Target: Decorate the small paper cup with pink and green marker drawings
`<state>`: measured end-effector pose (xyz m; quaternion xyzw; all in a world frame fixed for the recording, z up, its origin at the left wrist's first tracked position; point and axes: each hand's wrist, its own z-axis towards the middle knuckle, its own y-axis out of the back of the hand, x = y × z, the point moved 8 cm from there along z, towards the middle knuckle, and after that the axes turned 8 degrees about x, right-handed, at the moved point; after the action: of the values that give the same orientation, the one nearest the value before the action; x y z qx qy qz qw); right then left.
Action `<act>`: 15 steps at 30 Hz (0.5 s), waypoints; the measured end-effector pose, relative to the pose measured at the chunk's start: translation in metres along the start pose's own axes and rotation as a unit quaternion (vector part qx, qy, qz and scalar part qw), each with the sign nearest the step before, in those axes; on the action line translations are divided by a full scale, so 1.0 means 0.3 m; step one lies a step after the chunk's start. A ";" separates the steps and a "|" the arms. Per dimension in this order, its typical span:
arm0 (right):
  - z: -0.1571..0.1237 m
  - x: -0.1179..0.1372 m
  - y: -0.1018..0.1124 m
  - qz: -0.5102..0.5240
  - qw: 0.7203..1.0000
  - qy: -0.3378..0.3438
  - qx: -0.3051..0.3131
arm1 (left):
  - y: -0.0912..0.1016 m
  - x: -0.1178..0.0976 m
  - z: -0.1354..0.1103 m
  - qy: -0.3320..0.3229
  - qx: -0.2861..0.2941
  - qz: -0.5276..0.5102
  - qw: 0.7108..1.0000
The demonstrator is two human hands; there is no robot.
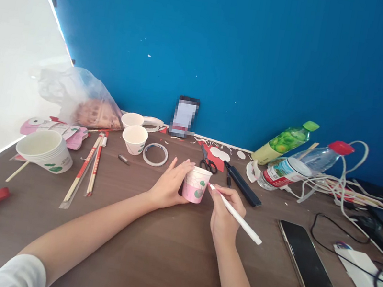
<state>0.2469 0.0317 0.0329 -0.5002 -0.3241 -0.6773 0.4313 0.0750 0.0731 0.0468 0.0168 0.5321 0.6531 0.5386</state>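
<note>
A paper cup (196, 186) with green leaf prints and a pink-coloured lower part stands upright on the brown table. My left hand (171, 185) grips it from the left side, thumb low near its base and fingers near the rim. In my right hand (227, 212) is a white marker pen (242, 223). Its pink tip end points at the cup's right side; whether the tip touches the cup I cannot tell. Behind the cup lie black scissors (209, 164) beside red paper scraps (218, 160).
Two paper cups (134, 140), a tape roll (155, 155), wrapped chopsticks (81, 172) and a stack of cups (45, 149) are to the left. A propped phone (184, 117) leans at the back wall. Right are bottles (287, 171), cables and a large phone (313, 267).
</note>
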 end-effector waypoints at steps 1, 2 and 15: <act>0.000 0.000 0.002 -0.004 1.000 0.003 -0.004 | 0.000 0.000 0.000 0.002 0.002 0.000 1.000; 0.000 0.000 0.004 -0.007 1.000 0.005 -0.008 | 0.000 0.000 0.001 0.004 0.004 0.000 1.000; 0.000 -0.014 0.009 -0.013 1.000 -0.004 -0.017 | -0.001 0.000 0.001 0.004 0.005 0.003 1.000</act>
<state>0.2500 0.0316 0.0287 -0.5062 -0.3207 -0.6861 0.4125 0.0752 0.0734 0.0467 0.0183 0.5379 0.6517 0.5345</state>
